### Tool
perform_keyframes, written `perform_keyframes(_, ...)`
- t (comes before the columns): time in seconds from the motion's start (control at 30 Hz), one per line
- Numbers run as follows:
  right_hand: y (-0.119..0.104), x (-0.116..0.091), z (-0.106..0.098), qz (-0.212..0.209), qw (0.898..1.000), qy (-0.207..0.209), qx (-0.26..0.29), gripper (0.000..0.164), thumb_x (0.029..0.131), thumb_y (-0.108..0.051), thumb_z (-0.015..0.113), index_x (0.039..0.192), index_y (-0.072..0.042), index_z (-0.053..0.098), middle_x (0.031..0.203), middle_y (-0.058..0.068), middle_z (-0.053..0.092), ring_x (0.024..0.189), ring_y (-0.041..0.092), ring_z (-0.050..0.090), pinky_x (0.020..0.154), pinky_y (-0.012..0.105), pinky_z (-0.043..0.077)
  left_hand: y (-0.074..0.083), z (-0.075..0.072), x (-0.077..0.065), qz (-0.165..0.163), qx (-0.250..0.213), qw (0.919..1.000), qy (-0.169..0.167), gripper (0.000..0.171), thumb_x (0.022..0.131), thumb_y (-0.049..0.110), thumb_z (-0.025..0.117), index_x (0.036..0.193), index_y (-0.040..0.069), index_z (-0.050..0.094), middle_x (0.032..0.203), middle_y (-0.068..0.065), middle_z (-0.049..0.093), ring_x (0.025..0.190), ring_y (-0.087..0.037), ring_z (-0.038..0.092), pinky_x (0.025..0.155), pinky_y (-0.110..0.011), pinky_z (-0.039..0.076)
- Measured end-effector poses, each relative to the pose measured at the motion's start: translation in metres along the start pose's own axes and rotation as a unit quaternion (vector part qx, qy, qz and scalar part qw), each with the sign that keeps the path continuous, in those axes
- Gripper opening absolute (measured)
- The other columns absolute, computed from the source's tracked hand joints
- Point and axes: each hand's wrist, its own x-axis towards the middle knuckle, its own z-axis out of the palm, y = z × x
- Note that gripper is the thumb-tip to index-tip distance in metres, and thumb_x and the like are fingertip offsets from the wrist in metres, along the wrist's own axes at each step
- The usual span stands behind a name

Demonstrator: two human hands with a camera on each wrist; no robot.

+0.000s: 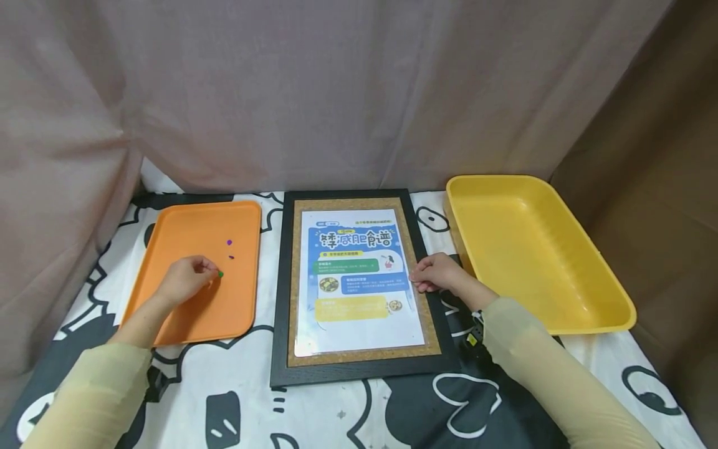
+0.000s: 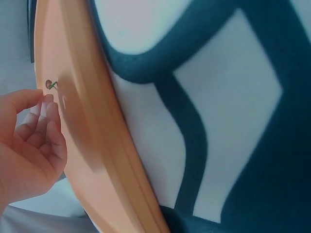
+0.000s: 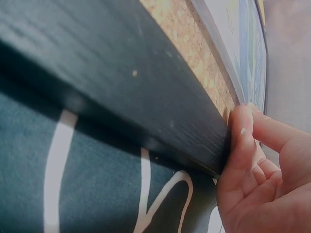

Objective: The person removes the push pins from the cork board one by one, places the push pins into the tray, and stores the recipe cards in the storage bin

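My left hand (image 1: 187,280) is above an orange tray (image 1: 185,218), with a small green thumbtack (image 1: 220,274) at its thumb and fingertips, which appear to pinch it. In the left wrist view the green thumbtack (image 2: 51,85) shows right beside the fingertips. Two small purple tacks (image 1: 229,242) lie on the tray beyond the hand. A printed poster (image 1: 359,305) with blue, green and yellow panels lies on a black-framed cork board (image 1: 367,372). The right hand (image 1: 440,274) pinches the poster's right edge, thumb and index finger together, its other fingers curled by the frame.
A deep yellow basin (image 1: 538,262) stands to the right of the board, close to the right forearm. The table has a black-and-white patterned cloth (image 1: 314,418). Brown curtains (image 1: 336,93) hang behind and at the sides.
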Motion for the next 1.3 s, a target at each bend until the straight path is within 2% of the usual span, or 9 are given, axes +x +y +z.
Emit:
perform_keyframes(0.17, 0.001, 0.001, -0.001, -0.002, 1.0, 0.003, -0.002, 0.021, 0.089, -0.014, 0.062, 0.098, 0.005, 0.062, 0.066, 0.0, 0.063, 0.055, 0.006, 0.059, 0.053, 0.018, 0.047, 0.004, -0.001, -0.001, -0.017, -0.003, 0.9998, 0.014, 0.021, 0.093, 0.016, 0.054, 0.102, -0.003, 0.058, 0.094, -0.017, 0.061, 0.076, -0.022, 0.05, 0.063, -0.027, 0.042)
perform_keyframes(0.33, 0.001, 0.002, -0.003, 0.004, 1.0, -0.01, 0.009, 0.024, 0.09, -0.015, 0.061, 0.102, 0.005, 0.062, 0.068, 0.001, 0.063, 0.057, 0.006, 0.058, 0.056, 0.018, 0.048, 0.01, -0.001, -0.003, -0.004, -0.022, 0.9996, 0.018, 0.021, 0.093, 0.016, 0.055, 0.103, -0.003, 0.058, 0.096, -0.017, 0.06, 0.079, -0.024, 0.051, 0.062, -0.025, 0.043)
perform_keyframes(0.4, 0.0, 0.001, -0.004, 0.008, 1.0, -0.018, 0.018, 0.025, 0.091, -0.016, 0.06, 0.104, 0.004, 0.061, 0.07, 0.001, 0.062, 0.059, 0.007, 0.058, 0.057, 0.018, 0.048, 0.014, -0.001, -0.005, 0.007, -0.029, 0.9995, 0.009, 0.023, 0.093, 0.016, 0.054, 0.104, -0.004, 0.058, 0.097, -0.018, 0.06, 0.08, -0.024, 0.051, 0.064, -0.025, 0.043)
perform_keyframes(0.57, -0.004, -0.007, -0.001, 0.004, 0.999, -0.023, 0.03, 0.026, 0.091, -0.018, 0.06, 0.106, 0.003, 0.055, 0.081, 0.007, 0.062, 0.064, 0.011, 0.057, 0.06, 0.02, 0.05, 0.025, 0.005, -0.008, 0.008, -0.052, 0.9986, -0.01, 0.025, 0.094, 0.019, 0.054, 0.107, -0.002, 0.058, 0.101, -0.017, 0.059, 0.085, -0.024, 0.05, 0.069, -0.026, 0.043)
perform_keyframes(0.67, -0.007, -0.011, 0.004, -0.001, 0.998, -0.025, 0.053, 0.027, 0.091, -0.015, 0.058, 0.109, 0.003, 0.049, 0.091, 0.013, 0.063, 0.067, 0.012, 0.059, 0.059, 0.021, 0.052, 0.03, 0.01, -0.008, 0.01, -0.064, 0.9978, -0.013, 0.026, 0.094, 0.02, 0.054, 0.108, -0.001, 0.059, 0.104, -0.017, 0.059, 0.087, -0.024, 0.05, 0.07, -0.026, 0.044)
perform_keyframes(0.8, -0.011, -0.014, 0.012, 0.003, 0.996, -0.022, 0.088, 0.03, 0.093, -0.01, 0.052, 0.117, 0.003, 0.04, 0.095, 0.015, 0.059, 0.067, 0.012, 0.058, 0.056, 0.022, 0.05, 0.037, 0.019, -0.008, 0.015, -0.077, 0.9968, -0.017, 0.025, 0.094, 0.02, 0.055, 0.107, -0.001, 0.059, 0.102, -0.017, 0.06, 0.086, -0.024, 0.052, 0.07, -0.025, 0.045)
perform_keyframes(1.0, -0.011, -0.017, 0.017, -0.009, 0.991, 0.018, 0.131, 0.034, 0.097, -0.009, 0.044, 0.129, 0.0, 0.037, 0.088, 0.008, 0.057, 0.064, 0.01, 0.054, 0.054, 0.021, 0.047, 0.047, 0.027, -0.009, 0.02, -0.103, 0.9942, -0.026, 0.026, 0.094, 0.021, 0.055, 0.108, -0.001, 0.059, 0.1, -0.017, 0.061, 0.086, -0.025, 0.053, 0.071, -0.025, 0.046)
perform_keyframes(1.2, -0.008, -0.024, 0.012, -0.044, 0.98, 0.084, 0.174, 0.035, 0.097, -0.007, 0.042, 0.131, -0.001, 0.041, 0.082, 0.003, 0.062, 0.06, 0.005, 0.054, 0.051, 0.019, 0.046, 0.051, 0.031, -0.011, 0.03, -0.117, 0.9922, -0.031, 0.026, 0.094, 0.021, 0.055, 0.107, -0.002, 0.059, 0.1, -0.018, 0.061, 0.086, -0.026, 0.053, 0.07, -0.025, 0.045)
perform_keyframes(1.3, -0.007, -0.029, 0.005, -0.06, 0.976, 0.109, 0.179, 0.035, 0.097, -0.007, 0.041, 0.131, 0.0, 0.042, 0.086, 0.009, 0.065, 0.061, 0.005, 0.057, 0.052, 0.021, 0.048, 0.05, 0.031, -0.012, 0.029, -0.117, 0.9922, -0.03, 0.027, 0.094, 0.022, 0.055, 0.107, -0.001, 0.059, 0.099, -0.017, 0.061, 0.086, -0.026, 0.053, 0.07, -0.024, 0.045)
